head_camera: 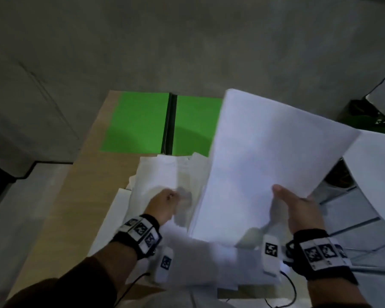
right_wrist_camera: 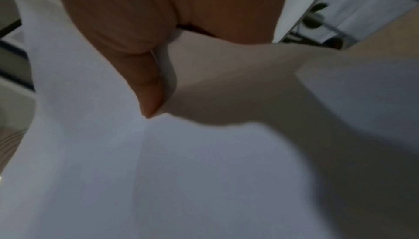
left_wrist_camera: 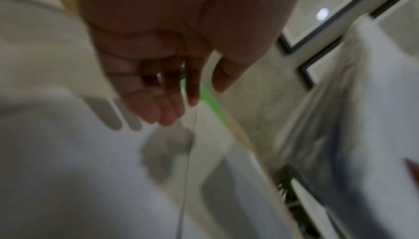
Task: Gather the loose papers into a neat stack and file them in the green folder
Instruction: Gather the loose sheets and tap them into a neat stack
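Note:
The green folder (head_camera: 140, 121) lies open flat at the far end of the wooden table (head_camera: 76, 185), a dark spine down its middle. Several white papers (head_camera: 165, 172) are spread loosely in front of it. My right hand (head_camera: 296, 207) pinches a bundle of white sheets (head_camera: 265, 152) by their right edge and holds them lifted and tilted above the table; the thumb (right_wrist_camera: 147, 85) presses on top. My left hand (head_camera: 165, 203) hovers over the loose papers (left_wrist_camera: 68, 171) with its fingers (left_wrist_camera: 163, 103) straight and relaxed, holding nothing. A strip of the folder (left_wrist_camera: 211, 99) shows beyond the fingertips.
Grey floor surrounds the table. A white curved surface (head_camera: 373, 174) and a glass shelf with metal rails (head_camera: 353, 230) stand to the right, a potted plant (head_camera: 365, 118) behind. A dark cable (head_camera: 291, 292) hangs at the near edge.

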The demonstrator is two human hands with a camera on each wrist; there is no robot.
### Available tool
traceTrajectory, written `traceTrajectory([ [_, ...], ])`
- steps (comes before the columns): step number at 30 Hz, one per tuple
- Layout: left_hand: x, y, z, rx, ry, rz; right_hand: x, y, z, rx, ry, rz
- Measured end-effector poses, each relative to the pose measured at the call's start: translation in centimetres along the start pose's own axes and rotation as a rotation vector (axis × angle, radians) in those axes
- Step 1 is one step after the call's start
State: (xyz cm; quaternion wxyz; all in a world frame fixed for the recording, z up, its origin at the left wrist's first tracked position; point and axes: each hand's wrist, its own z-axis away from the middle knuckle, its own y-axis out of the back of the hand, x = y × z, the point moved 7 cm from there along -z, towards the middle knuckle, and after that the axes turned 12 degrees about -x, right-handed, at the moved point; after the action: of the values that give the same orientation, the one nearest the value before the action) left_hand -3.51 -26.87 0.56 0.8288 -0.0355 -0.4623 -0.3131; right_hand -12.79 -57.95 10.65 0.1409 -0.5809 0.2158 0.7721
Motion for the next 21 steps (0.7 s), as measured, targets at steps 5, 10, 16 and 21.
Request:
traceTrajectory([
  [5, -0.5, -6.3, -1.5, -0.148, 0.177, -0.564, 1.1, 3.8, 0.7, 0.064, -0.076, -0.012],
  [10, -1.3, -8.3, -3.6, -0.232, 0.147, -0.503, 1.7, 3.9, 1.0, 0.062, -0.089, -0.019],
  [16, 0.8, -6.3, -4.2, -0.152, -0.067, -0.333, 0.6, 3.5, 1.2, 0.03, -0.039, -0.08],
  [21, 1.7, -4.4, -4.5, -0.31, -0.047, -0.674, 0.7, 3.0, 0.8, -0.019, -0.057, -0.162],
])
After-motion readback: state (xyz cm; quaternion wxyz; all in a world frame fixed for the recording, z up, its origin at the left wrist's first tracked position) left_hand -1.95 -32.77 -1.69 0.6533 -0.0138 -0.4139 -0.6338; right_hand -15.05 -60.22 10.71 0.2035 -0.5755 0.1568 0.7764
